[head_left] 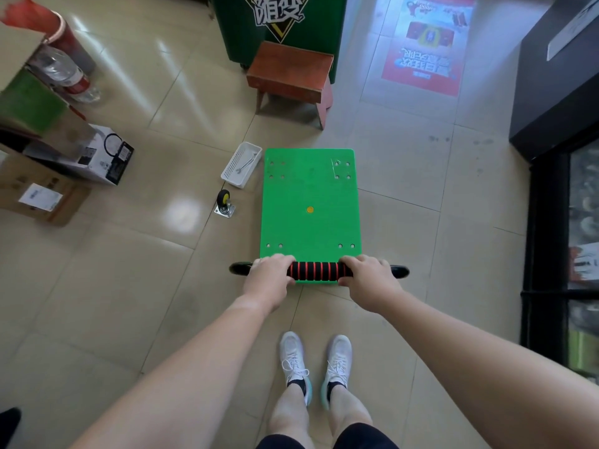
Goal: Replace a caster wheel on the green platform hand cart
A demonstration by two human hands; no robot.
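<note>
Green cart (311, 205) stands flat on the floor tiles, right in front of the person's white shoes (316, 361). Both hands hold its handle (319, 271). The left hand (270, 273) has its fingers curled round one end of the red-and-black grip. The right hand (369, 277) has its fingers curled round the other end. That grip looks squashy and not slippery, so it is a good place to hold.

The green deck looks hard and stiff. I think it is not too heavy for one person. It rolls, so it could scoot away when tipped. To get at the wheels under it, I guess it must be turned over, with one hand on the handle and one on a deck edge. Little bolt holes show near each corner.

Just left of the cart sits a spare caster wheel (224, 204), plate down. It is small but likely heavy for its size. A bit farther is a white basket (230, 170) with a wrench (248, 163) in it. Beyond stands a wooden stool (290, 72).
</note>
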